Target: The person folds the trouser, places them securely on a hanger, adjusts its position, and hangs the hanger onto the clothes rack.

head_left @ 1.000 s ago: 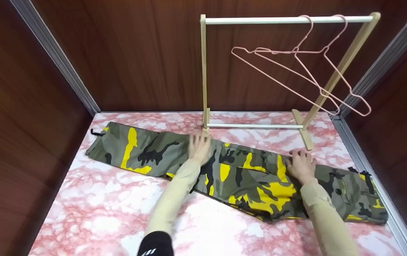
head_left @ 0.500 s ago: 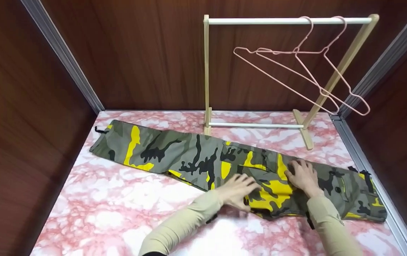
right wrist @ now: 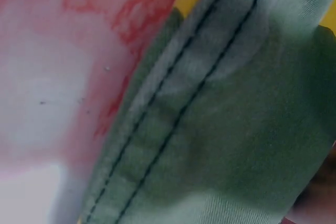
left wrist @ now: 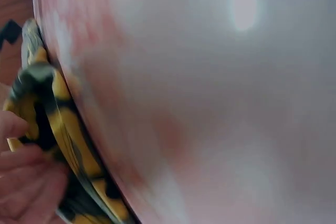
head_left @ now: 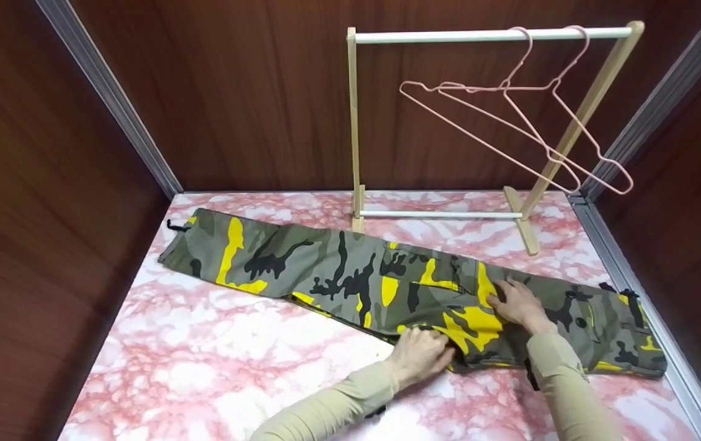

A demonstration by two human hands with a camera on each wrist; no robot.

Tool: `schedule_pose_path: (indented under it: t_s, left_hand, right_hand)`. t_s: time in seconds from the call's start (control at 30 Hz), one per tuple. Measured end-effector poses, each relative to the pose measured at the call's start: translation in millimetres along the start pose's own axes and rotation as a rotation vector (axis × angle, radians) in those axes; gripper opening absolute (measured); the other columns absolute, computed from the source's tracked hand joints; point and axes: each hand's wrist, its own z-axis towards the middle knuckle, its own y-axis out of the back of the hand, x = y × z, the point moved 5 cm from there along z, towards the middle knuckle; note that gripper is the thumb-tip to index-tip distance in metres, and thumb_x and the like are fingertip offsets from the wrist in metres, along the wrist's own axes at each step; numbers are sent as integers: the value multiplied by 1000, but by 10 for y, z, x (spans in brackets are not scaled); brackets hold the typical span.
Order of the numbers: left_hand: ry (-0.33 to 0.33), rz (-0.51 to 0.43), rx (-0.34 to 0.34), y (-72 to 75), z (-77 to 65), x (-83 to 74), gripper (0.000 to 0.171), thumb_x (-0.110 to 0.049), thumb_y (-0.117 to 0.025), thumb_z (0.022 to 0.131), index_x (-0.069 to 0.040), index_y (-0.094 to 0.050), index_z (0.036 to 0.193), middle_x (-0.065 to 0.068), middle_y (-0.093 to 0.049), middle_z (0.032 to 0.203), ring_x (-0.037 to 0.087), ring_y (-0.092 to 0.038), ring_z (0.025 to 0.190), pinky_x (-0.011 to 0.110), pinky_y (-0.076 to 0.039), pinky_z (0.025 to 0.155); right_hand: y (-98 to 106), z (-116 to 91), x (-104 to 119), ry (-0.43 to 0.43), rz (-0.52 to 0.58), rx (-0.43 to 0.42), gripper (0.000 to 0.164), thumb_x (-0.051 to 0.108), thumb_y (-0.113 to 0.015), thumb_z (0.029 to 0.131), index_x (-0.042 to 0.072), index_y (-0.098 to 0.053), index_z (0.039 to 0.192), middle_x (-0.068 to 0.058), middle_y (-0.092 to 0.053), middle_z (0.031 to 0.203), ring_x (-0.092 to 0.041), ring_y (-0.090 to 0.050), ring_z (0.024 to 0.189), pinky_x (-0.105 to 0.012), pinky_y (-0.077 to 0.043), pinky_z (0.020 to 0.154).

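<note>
Camouflage trousers [head_left: 338,269] in grey, green, black and yellow lie folded lengthwise, slanting across the tabletop. At their near edge, around the crotch, my left hand [head_left: 421,354] has its fingers curled and grips the cloth, which lifts a little there. The left wrist view shows that hand's fingers [left wrist: 31,182] against the yellow and black fabric [left wrist: 76,135]. My right hand [head_left: 521,303] rests on top of the trousers, near the hip. Close up in the right wrist view is green cloth [right wrist: 226,124] with double dark stitching; only a blurred bit of hand shows at the corner.
A small wooden rack [head_left: 353,135] with a white rail [head_left: 436,37] stands behind the trousers. Two pink hangers [head_left: 513,101] hang from it. Brown wood-grain panels [head_left: 234,98] with metal corner strips enclose the pink marbled table [head_left: 191,367].
My left hand has come from the far edge of the trousers down to the near edge and taken hold of the cloth there. The right hand has stayed nearly in place.
</note>
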Motion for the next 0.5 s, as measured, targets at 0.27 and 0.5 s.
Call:
schedule_pose_path:
  t_s: [0.27,0.5]
  left_hand:
    - [135,-366,395,-266,-7,-186,37,-51,-50,101,-18,-68,105,-4,-67,98,10,-62,91,23,-50,83]
    - [151,-754,283,-323,126,-217,43,-37,-59,101,-9,-61,69,-7,-50,60,-2,-39,53,9,-32,52]
  right_hand:
    - [8,-11,33,3,-4,68,64,31,-52,102,-8,-34,150,-41,-19,157,-60,-19,145,-73,-24,115]
    - [60,-15,-6,-32,57,153,70,35,-50,104,-6,-25,155,-40,-7,160,-61,-6,147,-74,-14,117]
